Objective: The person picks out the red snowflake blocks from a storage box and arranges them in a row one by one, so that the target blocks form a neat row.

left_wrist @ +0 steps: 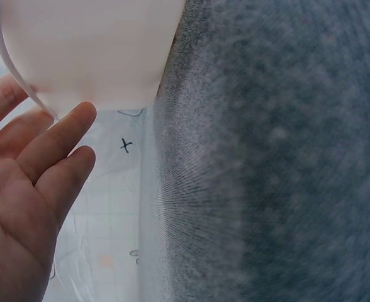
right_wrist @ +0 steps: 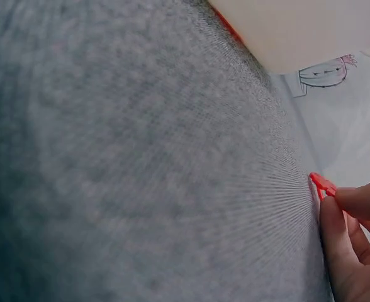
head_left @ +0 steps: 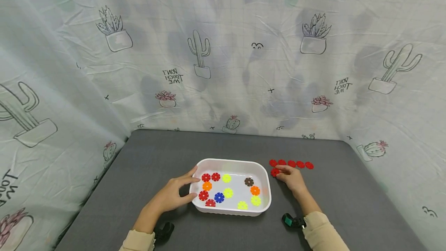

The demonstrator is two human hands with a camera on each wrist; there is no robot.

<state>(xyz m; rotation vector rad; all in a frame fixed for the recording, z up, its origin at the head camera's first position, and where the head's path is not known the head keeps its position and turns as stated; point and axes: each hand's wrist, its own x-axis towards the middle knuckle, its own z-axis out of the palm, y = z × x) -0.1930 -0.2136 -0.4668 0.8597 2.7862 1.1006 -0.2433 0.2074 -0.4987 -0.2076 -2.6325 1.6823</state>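
A white plastic tray [head_left: 230, 212] holds several notched, flower-shaped discs in red, yellow, orange, blue and brown. My left hand [head_left: 173, 193] is at the tray's left end, thumb and fingers spread along the rim. In the left wrist view, fingers [left_wrist: 59, 141] lie by the tray's outer wall, two of them off the rim. Right of the tray, my right hand [head_left: 292, 180] pinches a red notched disc [head_left: 275, 172] between thumb and fingertips, low over the table. That red disc [right_wrist: 323, 184] looks tilted in the right wrist view. Just beyond it runs a row of red discs [head_left: 291, 163].
A grey cloth [head_left: 167, 146] covers the table. White curtains [head_left: 237, 69] printed with cacti hang behind it and along both sides. Dark wrist straps [head_left: 293, 221] sit on both forearms, beside beige sleeves.
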